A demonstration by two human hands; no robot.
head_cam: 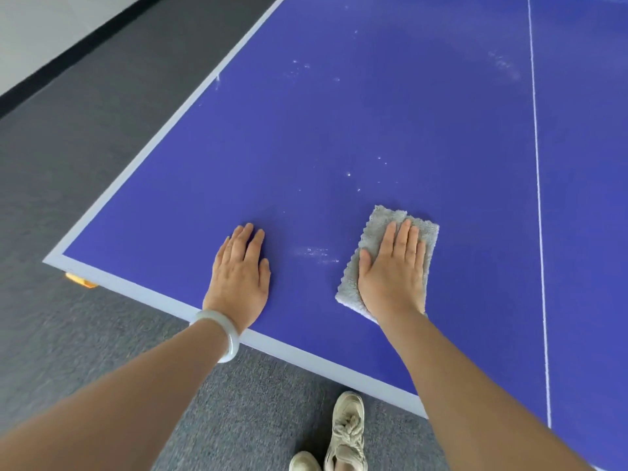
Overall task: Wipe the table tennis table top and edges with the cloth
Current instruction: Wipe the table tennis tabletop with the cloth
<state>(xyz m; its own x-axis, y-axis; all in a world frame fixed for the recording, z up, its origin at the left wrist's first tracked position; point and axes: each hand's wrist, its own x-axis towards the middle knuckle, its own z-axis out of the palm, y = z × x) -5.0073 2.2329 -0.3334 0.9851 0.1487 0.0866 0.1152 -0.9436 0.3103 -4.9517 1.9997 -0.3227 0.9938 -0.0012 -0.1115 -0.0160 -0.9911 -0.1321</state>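
Two bare forearms reach out over a beige shoe [346, 433] onto the blue bench [373, 130], the right hand [396, 270] flat on a grey cloth [377, 226].

The cloth lies folded on the bench top near its close edge. The right hand presses it with straight fingers, grip released. Just left of the cloth is a smear of white specks [319, 254], with more scattered beyond the cloth. Further left, the left hand [239, 277] rests palm down on the bare top, grip also released, with a pale bracelet [224, 334] on its wrist. Well right of the cloth runs a thin white centre line [538, 198]. A pale border [136, 158] frames the top, and an orange piece [80, 279] shows under the corner far left of the cloth. Grey carpet [85, 198] surrounds the bench, ending at black skirting [68, 52] below a pale wall [40, 25].
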